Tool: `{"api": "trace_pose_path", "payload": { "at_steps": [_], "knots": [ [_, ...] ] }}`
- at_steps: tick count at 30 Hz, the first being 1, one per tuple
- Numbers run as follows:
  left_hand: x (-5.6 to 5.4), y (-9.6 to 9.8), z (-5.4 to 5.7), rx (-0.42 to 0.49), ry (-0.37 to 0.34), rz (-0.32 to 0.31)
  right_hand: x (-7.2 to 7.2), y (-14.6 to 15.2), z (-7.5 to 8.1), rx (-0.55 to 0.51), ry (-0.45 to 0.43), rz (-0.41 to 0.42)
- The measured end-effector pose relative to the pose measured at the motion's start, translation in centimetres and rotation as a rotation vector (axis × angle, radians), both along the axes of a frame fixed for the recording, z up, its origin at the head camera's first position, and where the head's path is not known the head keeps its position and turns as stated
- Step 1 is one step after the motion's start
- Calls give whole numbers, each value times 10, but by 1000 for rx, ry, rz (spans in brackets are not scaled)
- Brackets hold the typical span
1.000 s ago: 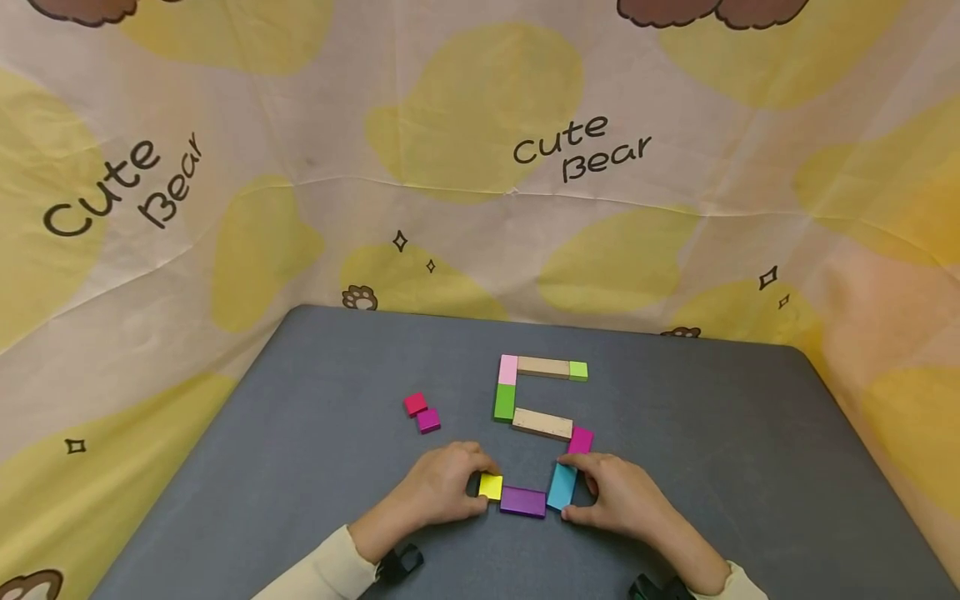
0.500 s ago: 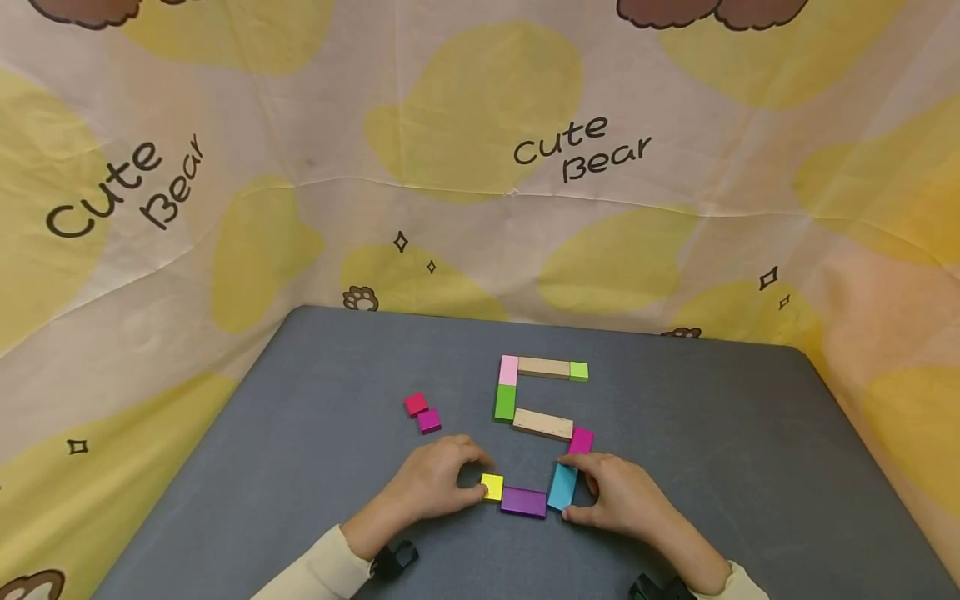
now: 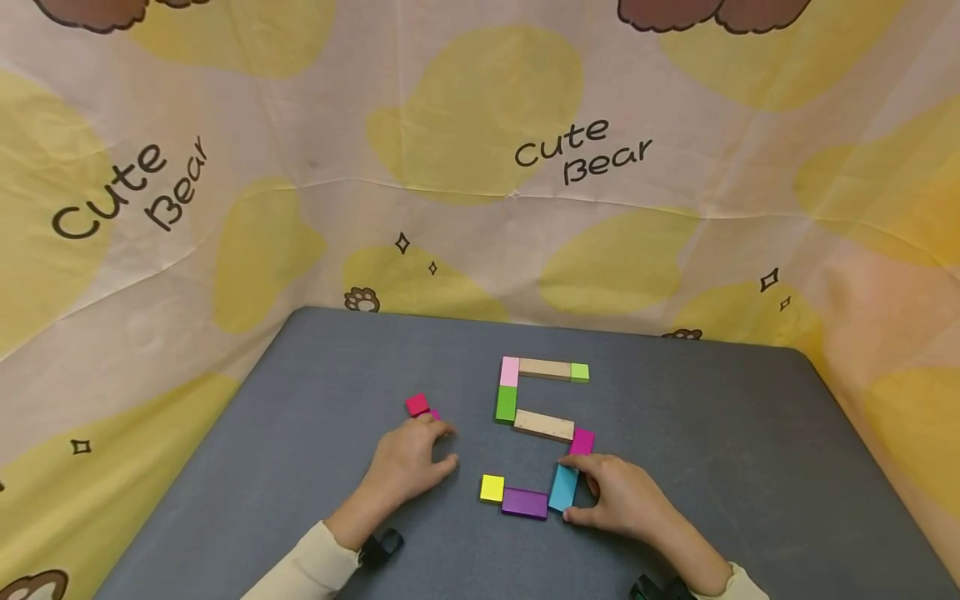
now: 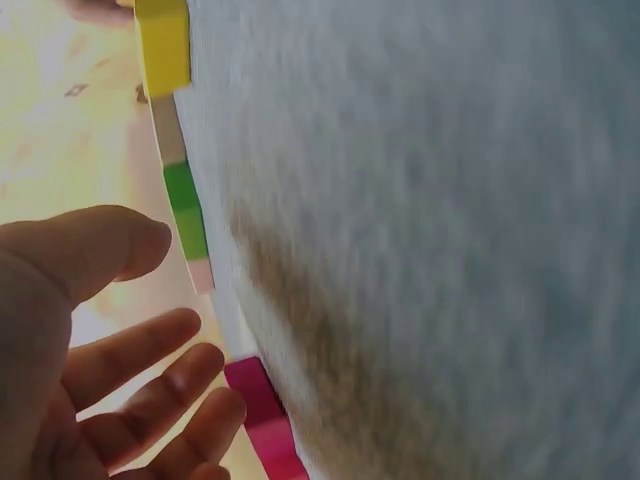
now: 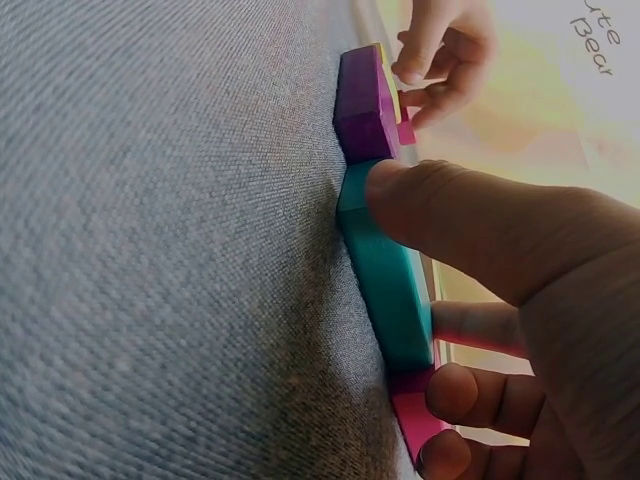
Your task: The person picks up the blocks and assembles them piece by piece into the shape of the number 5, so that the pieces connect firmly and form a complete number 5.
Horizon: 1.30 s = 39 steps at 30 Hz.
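Observation:
My left hand [image 3: 403, 460] is at the left, its fingers spread and holding nothing. Its fingertips are close to a magenta cube [image 3: 436, 414], mostly hidden behind the hand, and a red cube [image 3: 417, 405] touches that cube. With thumb and fingers at its two ends, my right hand [image 3: 621, 498] holds a blue rectangular block [image 5: 385, 285] lying on the table. Left of the blue block lie a purple block [image 3: 524, 503] and a yellow cube [image 3: 492, 488]. A magenta block [image 3: 582, 442] adjoins its far end.
Farther back, a tan plank [image 3: 543, 425], a green block [image 3: 506, 404], a pink block [image 3: 509, 372], another tan plank [image 3: 545, 369] and a light green cube [image 3: 580, 372] continue the line, shaped like a 5. A printed cloth [image 3: 480, 250] hangs behind the grey table [image 3: 675, 400].
My left hand has let go of the yellow cube and moved left and away from me, to the magenta cube. The right hand has stayed at the blue block.

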State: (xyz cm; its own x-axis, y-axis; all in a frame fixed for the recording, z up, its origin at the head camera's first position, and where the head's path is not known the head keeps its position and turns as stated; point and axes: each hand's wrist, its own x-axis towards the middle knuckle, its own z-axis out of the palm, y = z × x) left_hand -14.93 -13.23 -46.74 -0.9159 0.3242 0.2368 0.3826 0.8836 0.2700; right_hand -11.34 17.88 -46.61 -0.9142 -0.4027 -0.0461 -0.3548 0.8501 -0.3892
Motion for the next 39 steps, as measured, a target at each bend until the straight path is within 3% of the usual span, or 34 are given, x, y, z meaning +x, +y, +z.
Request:
{"api": "trace_pose_path", "payload": {
  "at_steps": [6, 17, 30, 39],
  "knots": [
    [-9, -9, 2, 2, 8, 77, 0, 0, 0, 4, -10, -3],
    [-26, -20, 4, 30, -40, 124, 0, -1, 0, 1, -13, 2],
    [-36, -20, 4, 7, -87, 131, 0, 0, 1, -1, -26, -3],
    [-38, -20, 4, 6, -79, 101, 1, 0, 1, -5, -23, -5]
  ]
}}
